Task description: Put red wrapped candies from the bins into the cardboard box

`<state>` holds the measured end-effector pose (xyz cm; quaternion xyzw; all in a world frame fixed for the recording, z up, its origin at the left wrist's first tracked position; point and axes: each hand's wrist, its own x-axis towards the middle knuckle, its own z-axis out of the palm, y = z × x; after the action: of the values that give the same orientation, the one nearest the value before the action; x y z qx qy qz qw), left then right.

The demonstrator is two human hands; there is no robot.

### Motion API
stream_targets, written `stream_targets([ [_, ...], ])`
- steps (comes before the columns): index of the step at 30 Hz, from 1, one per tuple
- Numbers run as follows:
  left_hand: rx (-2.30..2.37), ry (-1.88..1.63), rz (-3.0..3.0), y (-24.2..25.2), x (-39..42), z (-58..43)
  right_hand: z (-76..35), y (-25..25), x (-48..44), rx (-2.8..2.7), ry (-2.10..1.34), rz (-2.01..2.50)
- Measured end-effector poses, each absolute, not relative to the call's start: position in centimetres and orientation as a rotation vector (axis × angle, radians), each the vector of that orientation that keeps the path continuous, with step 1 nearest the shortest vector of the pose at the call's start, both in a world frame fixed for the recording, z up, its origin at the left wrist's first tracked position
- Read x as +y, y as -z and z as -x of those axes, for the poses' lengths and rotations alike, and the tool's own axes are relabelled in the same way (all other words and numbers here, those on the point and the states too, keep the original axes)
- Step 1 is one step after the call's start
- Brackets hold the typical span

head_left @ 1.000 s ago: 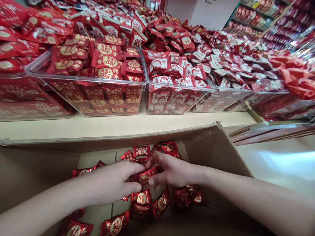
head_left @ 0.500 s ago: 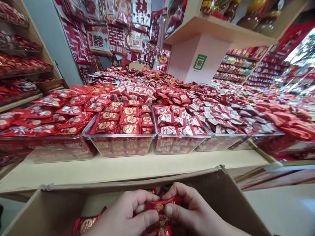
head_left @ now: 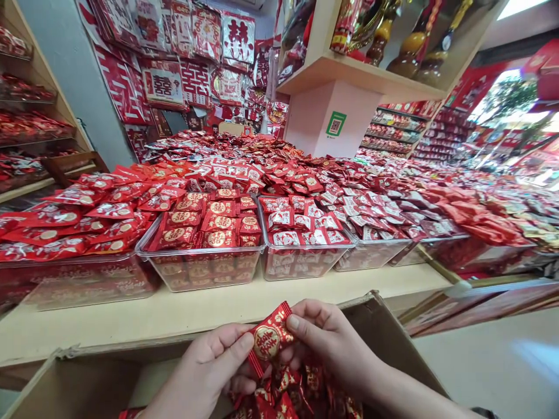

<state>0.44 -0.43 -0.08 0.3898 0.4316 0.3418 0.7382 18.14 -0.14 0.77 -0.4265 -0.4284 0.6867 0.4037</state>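
A red candy packet with gold print is stretched between my two hands, tilted with its right end higher. My left hand pinches its lower left end between thumb and fingers. On the other side my right hand grips the upper right end, thumb on the front face. Below them, more red and gold packets lie heaped inside an open cardboard box. My forearms hide part of the box's inside.
Behind the box, a pale wooden ledge bears a clear bin of red and gold packets. Beside it stands another bin of red and white ones. A wooden shelf juts out above. Red decorations hang on the back wall.
Both hands have risen with the candy packet to above the box's far edge, and its front now faces me. The view has shifted a little to the right.
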Motion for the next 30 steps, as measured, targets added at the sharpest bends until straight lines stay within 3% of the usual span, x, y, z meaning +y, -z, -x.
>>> stream_targets([
  [7, 0.932, -0.771, -0.867, 0.8, -0.4, -0.2, -18.6, -0.7, 0.2, -1.263, -1.577, 1.201],
  [13, 1.074, -0.860, -0.873, 0.4, 0.0, 0.2, -18.7, -7.0, 6.0, -1.799, -0.564, 1.119],
  [16, 1.080, -0.860, -0.988, 0.5, -0.2, 0.1, -17.5, -9.4, 9.5, -2.003, -0.249, 1.069],
  [22, 1.049, -0.867, -1.039, 1.3, -0.6, 0.1, -15.3, -9.5, 12.1, -2.347, -0.016, 1.195],
  [30, 1.065, -0.825, -1.076, 1.2, -0.6, 0.1, -15.3, -7.8, 13.4, -2.477, 0.019, 1.215],
])
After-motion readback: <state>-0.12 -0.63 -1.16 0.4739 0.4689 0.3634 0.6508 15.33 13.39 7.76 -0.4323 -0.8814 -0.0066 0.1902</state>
